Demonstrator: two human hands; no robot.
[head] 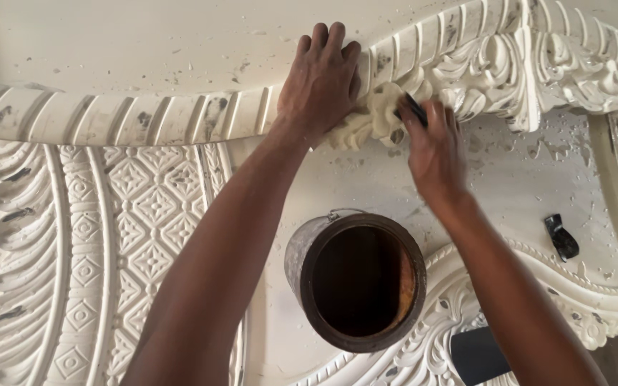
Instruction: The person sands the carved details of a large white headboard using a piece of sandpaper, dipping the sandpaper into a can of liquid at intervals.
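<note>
A large white carved panel [130,214] with ridges, leaf scrolls and diamond patterns fills the view. My left hand [321,75] lies flat on its ribbed curved moulding [180,114], fingers pointing away from me. My right hand [434,146] grips a small dark tool [415,109] and presses its tip against a carved leaf ornament [373,118] just right of the left hand. Both forearms reach in from the bottom edge.
A rusty round tin [357,280] with a wire handle stands on the panel between my arms, dark inside. A small black object [561,237] lies at the right. A dark flat piece [477,355] sits at the bottom edge.
</note>
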